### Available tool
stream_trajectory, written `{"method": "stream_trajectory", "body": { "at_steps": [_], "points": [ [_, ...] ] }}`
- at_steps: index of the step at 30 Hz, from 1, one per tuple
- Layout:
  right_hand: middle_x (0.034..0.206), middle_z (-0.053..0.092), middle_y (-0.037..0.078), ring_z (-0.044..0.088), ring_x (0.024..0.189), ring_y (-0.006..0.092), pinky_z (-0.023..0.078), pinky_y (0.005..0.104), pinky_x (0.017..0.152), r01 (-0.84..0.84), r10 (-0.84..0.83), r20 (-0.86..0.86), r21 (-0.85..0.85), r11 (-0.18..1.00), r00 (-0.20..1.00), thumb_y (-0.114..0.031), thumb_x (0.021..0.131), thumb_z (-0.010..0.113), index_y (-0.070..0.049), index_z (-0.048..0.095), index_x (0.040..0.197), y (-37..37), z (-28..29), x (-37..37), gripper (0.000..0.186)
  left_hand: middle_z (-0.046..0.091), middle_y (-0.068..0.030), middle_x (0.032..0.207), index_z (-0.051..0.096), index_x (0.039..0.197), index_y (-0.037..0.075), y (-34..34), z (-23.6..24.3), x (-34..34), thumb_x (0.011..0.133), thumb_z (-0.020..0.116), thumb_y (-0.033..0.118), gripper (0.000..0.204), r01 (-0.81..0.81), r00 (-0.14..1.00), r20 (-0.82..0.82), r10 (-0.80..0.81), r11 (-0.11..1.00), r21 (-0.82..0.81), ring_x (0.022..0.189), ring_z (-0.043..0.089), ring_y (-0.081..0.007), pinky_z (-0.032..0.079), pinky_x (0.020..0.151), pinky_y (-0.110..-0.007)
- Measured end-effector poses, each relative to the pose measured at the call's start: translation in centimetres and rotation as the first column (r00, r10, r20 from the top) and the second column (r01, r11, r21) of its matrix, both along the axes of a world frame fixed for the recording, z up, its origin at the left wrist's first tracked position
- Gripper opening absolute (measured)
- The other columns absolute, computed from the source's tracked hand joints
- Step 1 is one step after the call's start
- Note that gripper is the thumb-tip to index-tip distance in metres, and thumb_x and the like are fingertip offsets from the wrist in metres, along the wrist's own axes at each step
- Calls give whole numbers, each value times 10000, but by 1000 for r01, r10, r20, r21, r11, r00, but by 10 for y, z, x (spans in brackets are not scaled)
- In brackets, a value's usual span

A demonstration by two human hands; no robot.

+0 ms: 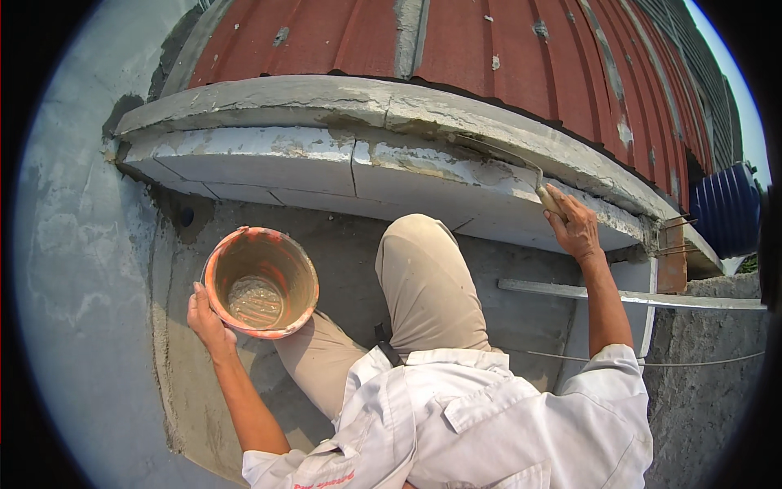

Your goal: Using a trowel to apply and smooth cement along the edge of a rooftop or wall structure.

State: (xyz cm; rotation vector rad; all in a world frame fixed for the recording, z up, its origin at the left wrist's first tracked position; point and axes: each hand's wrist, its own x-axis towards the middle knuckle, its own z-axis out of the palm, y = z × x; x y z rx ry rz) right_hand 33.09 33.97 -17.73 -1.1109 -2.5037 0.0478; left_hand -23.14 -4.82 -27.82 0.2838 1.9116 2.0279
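My left hand [210,324] grips the bucket [289,259] at its eight o'clock, likely stiff, light; right hand [575,224], three o'clock, wraps the trowel handle [548,199], surest hold.

An outdoor building site beside a roof: open sky [733,73] at two o'clock, red metal roofing [456,49] around twelve, a rough block wall [326,171] below it at eleven, a mortar-smeared bucket [299,265] near nine

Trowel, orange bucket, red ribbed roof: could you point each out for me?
Trowel [545,195]: head view, on its handle.
Orange bucket [298,275]: head view, on its inner wall.
Red ribbed roof [458,49]: head view, on its sheeting.
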Motion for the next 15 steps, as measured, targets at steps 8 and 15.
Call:
{"method": "stream_trajectory", "body": {
  "at_steps": [8, 15],
  "points": [
    [954, 755, 147, 749, 821, 290, 566, 382, 756, 119, -160, -44, -487, 865, 986, -109, 866, 774, -88, 632, 1261, -19, 40, -18, 421, 651, -50, 872, 591, 895, 34, 0, 8, 7, 1084, 571, 304, 331, -54, 999, -4, 54, 999, 4, 793, 628, -124, 530, 747, -291],
    [930, 743, 176, 745, 825, 344, 562, 403, 759, 100, -126, -76, -273, 957, 989, -119, 855, 788, -74, 619, 1206, -27, 43, -29, 392, 615, -20, 828, 585, 861, 45, 3, 6, 6, 1080, 586, 284, 325, -50, 998, -41, 49, 999, -10, 749, 585, -100, 495, 701, -271]
  ]
}}
